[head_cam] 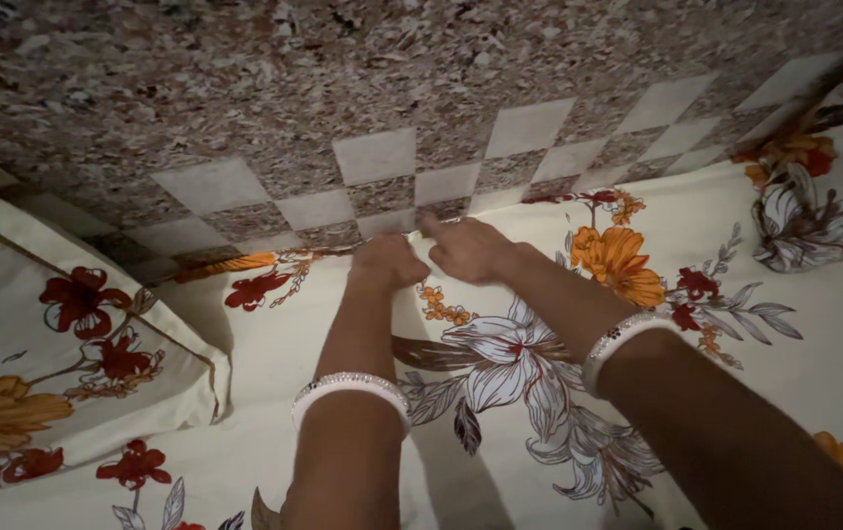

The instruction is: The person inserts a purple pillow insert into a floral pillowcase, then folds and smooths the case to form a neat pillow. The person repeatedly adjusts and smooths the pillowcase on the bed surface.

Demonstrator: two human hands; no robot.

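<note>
Two forearms fill the view from six o'clock, each ringed by one white beaded bangle: one on the left wrist (pixel 351 389), one on the right wrist (pixel 623 339). Both arms stretch toward twelve o'clock and meet at the far edge of the cream cotton bedsheet printed with red, orange and white flowers (pixel 500 393). That edge lies against the speckled stone floor with white square tiles (pixel 372 157). The left hand (pixel 387 262) is curled into a loose fist, fingers pressed together on the sheet's edge. The right hand (pixel 470 248), just beside it, pinches the hem with its fingertips. One matching floral pillow (pixel 58 344) rests at nine o'clock.
</note>
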